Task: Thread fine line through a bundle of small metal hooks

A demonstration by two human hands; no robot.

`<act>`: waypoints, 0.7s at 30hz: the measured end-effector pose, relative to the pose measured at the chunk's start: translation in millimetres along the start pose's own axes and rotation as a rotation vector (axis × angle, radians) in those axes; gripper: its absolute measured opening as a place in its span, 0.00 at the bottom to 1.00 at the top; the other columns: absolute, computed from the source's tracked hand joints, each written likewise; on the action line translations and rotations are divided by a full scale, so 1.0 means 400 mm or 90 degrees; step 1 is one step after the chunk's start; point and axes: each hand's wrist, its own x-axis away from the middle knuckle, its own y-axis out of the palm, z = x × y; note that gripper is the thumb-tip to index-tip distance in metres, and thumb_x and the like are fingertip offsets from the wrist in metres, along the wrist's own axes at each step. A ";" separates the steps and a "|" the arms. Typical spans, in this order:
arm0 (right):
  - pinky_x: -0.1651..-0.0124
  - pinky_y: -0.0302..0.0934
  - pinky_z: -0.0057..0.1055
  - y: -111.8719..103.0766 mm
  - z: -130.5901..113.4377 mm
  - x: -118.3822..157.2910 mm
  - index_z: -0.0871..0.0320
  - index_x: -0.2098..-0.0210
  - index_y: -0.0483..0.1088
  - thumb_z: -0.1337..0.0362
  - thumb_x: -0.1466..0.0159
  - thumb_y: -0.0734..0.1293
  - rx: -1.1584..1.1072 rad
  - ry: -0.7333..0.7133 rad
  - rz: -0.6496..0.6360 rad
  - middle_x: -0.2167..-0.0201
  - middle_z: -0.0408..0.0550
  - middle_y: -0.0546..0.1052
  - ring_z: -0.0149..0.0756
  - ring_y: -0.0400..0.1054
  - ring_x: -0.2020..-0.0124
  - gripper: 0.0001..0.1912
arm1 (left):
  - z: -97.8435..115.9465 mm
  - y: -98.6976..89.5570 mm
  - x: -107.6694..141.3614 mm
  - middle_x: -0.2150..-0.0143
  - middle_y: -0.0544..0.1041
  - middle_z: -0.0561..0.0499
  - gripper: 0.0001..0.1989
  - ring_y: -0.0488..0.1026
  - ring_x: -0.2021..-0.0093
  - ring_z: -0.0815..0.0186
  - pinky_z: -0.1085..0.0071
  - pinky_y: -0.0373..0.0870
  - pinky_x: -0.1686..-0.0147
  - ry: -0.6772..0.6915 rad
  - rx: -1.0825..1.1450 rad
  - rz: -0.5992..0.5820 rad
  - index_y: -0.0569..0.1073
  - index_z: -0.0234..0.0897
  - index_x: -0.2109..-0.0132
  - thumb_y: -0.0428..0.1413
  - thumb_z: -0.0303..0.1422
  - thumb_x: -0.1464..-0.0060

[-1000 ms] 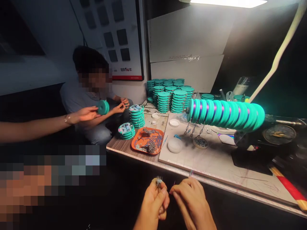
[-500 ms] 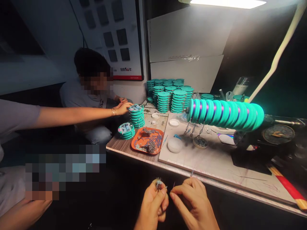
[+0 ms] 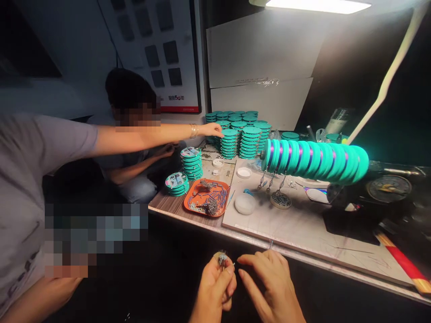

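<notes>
My left hand (image 3: 217, 282) is closed, pinching a cluster of small metal pieces (image 3: 222, 259) between thumb and fingers. Several thin pale tips stick out of that cluster. Close by on the right, my right hand (image 3: 269, 285) has its thumb and index finger a little apart. Its other fingers are curled, and a small dark braided-looking piece (image 3: 271, 244) pokes up beyond the knuckles, seemingly gripped among them. Above both hands a row of green line spools (image 3: 316, 159) sits on a spindle, with thin lines and small twisted metal pieces (image 3: 261, 181) hanging down.
An orange tray (image 3: 188, 208) holds small tubes and metal bits. Green spool stacks (image 3: 251, 141) stand at the back, with labelled spools (image 3: 191, 161) nearer left. A co-worker's arm (image 3: 158, 137) reaches across; another person (image 3: 134, 148) sits behind. A machine (image 3: 387, 188) stands right.
My right thumb and index finger have parted slightly, and a purple thread near them no longer shows. The co-worker's hand has moved right, from the labelled spools to the back stacks.
</notes>
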 end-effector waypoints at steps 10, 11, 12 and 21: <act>0.66 0.59 0.30 0.029 -0.021 0.023 0.56 0.64 0.61 0.69 0.37 0.53 -0.148 0.143 0.038 0.70 0.45 0.66 0.33 0.61 0.68 0.07 | 0.027 -0.003 0.009 0.83 0.62 0.61 0.18 0.40 0.86 0.82 0.81 0.36 0.86 0.020 0.000 0.019 0.61 0.36 0.71 0.59 0.43 0.57; 0.67 0.59 0.28 0.026 -0.018 0.021 0.56 0.66 0.61 0.68 0.37 0.53 -0.145 0.139 0.039 0.71 0.45 0.66 0.33 0.61 0.68 0.07 | 0.026 -0.005 0.008 0.83 0.61 0.61 0.18 0.40 0.86 0.82 0.81 0.36 0.86 0.019 -0.002 0.021 0.61 0.36 0.71 0.59 0.43 0.57; 0.67 0.60 0.27 0.023 -0.015 0.019 0.56 0.67 0.61 0.69 0.36 0.54 -0.138 0.123 0.037 0.72 0.44 0.66 0.32 0.62 0.68 0.07 | 0.025 -0.006 0.007 0.83 0.61 0.62 0.18 0.40 0.86 0.82 0.81 0.36 0.86 0.017 -0.004 0.022 0.61 0.36 0.71 0.59 0.44 0.57; 0.66 0.63 0.23 -0.006 0.002 0.004 0.56 0.64 0.63 0.70 0.38 0.57 -0.164 0.063 0.037 0.73 0.42 0.70 0.29 0.67 0.68 0.06 | 0.024 0.003 0.011 0.85 0.59 0.63 0.20 0.40 0.87 0.82 0.81 0.35 0.87 -0.010 -0.018 -0.003 0.61 0.36 0.71 0.60 0.46 0.59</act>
